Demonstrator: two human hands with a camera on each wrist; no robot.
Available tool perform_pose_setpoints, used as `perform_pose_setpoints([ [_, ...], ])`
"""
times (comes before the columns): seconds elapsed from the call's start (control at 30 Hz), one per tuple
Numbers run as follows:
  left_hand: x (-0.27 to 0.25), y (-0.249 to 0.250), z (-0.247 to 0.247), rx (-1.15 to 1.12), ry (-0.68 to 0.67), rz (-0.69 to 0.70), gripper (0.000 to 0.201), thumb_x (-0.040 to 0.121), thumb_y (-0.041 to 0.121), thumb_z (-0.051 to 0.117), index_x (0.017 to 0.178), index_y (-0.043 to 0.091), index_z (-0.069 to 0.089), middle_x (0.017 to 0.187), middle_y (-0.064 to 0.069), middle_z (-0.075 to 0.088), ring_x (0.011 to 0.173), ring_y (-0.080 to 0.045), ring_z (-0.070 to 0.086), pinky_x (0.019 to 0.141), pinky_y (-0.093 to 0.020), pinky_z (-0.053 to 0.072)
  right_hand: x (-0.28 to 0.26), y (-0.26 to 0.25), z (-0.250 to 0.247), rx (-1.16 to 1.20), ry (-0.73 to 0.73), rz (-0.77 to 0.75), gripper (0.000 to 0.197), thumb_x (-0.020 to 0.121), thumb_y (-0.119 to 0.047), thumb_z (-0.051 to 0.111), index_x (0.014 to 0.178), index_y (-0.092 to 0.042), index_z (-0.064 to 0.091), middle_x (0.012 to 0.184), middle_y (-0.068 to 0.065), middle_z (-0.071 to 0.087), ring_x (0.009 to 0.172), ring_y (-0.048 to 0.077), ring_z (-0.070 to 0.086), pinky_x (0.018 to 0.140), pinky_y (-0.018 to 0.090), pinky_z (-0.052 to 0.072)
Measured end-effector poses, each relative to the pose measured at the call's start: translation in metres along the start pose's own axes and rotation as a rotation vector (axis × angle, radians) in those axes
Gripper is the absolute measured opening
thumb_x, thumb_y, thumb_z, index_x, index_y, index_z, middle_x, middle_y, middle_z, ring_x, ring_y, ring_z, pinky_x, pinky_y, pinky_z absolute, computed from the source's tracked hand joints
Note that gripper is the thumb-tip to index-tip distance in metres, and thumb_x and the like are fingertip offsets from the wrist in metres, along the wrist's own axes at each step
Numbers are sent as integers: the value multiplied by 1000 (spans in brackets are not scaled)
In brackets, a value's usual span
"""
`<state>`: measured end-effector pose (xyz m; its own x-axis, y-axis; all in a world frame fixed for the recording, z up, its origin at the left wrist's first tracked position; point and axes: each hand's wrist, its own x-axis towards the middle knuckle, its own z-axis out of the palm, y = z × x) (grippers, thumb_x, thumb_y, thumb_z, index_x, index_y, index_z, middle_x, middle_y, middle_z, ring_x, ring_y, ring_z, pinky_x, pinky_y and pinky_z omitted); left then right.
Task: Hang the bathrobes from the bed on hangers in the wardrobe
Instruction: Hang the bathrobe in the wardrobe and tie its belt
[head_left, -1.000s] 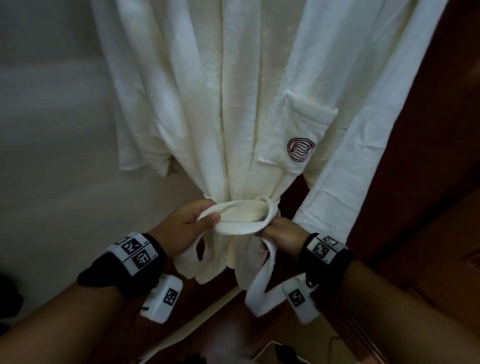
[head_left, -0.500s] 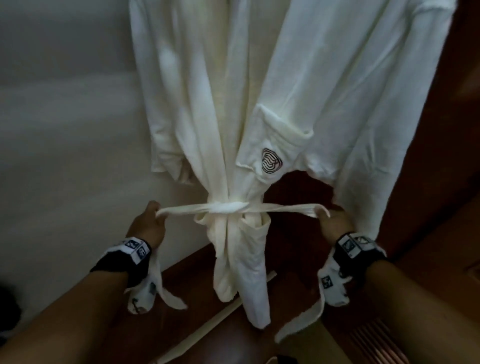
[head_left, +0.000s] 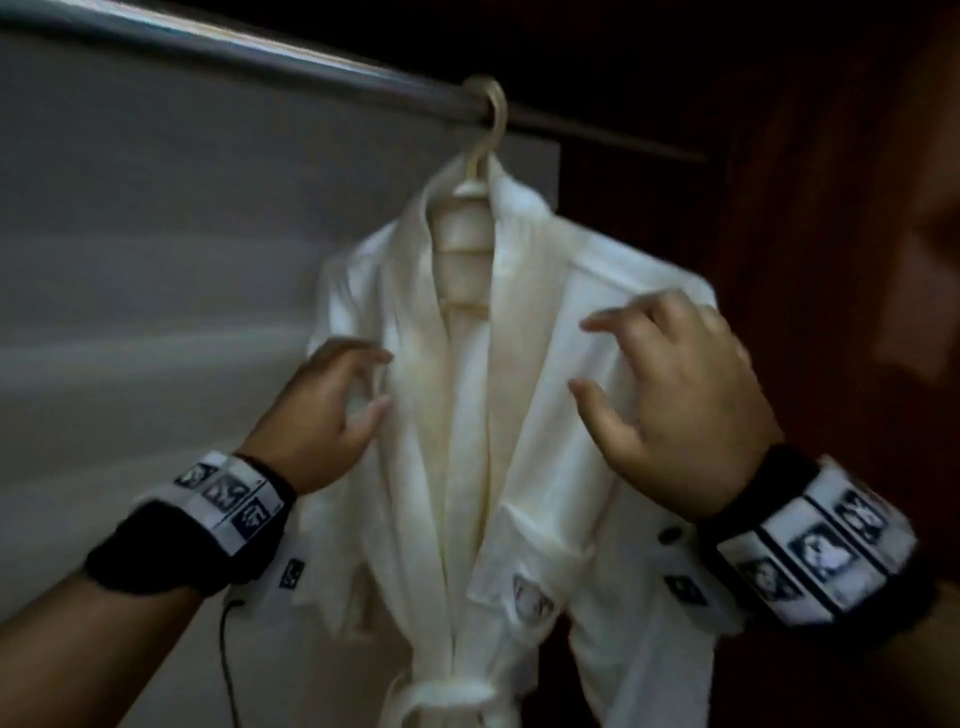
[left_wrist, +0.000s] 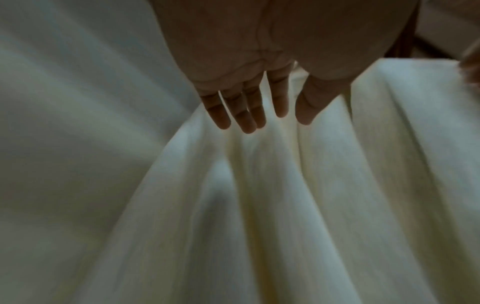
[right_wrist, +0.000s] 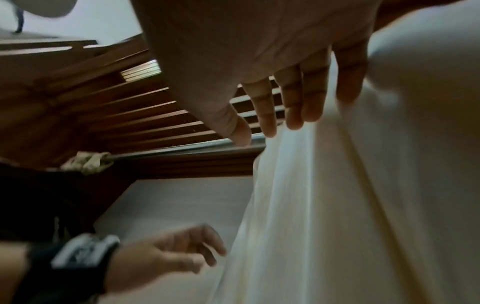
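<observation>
Bathrobe on hanger

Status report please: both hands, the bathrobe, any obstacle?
Left hand open, right hand open, both at the bathrobe chest. Bathrobe on hanger on rail, belt tied. No obstacle seen.

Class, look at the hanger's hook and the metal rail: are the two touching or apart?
Touching. The head view shows the hanger's hook looped over the metal rail, resting on it, with the bathrobe hanging below.
</observation>
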<state>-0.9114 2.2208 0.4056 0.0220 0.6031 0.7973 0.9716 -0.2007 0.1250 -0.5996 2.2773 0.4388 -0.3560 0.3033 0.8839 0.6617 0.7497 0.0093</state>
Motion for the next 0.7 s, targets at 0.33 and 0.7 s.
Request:
perform_pose_setpoints([
  [0.33,163,25,-9,76,-102,-261,56,98,54,28,128,11,50,126,-21,59,114,-37,56,93,-36,42,121,10,53,-274,-203,163,37,88,-37,50,116,-14,43,112,9,56,95,30,56,73,38,35],
  [0.7,230,66,94,73,-73,-270,59,94,65,25,115,22,60,112,-8,67,104,-30,61,91,-34,43,146,136,69,-249,-262,296,42,91,-60,36,101,-20,46,92,-1,60,72,19,53,64,33,39],
])
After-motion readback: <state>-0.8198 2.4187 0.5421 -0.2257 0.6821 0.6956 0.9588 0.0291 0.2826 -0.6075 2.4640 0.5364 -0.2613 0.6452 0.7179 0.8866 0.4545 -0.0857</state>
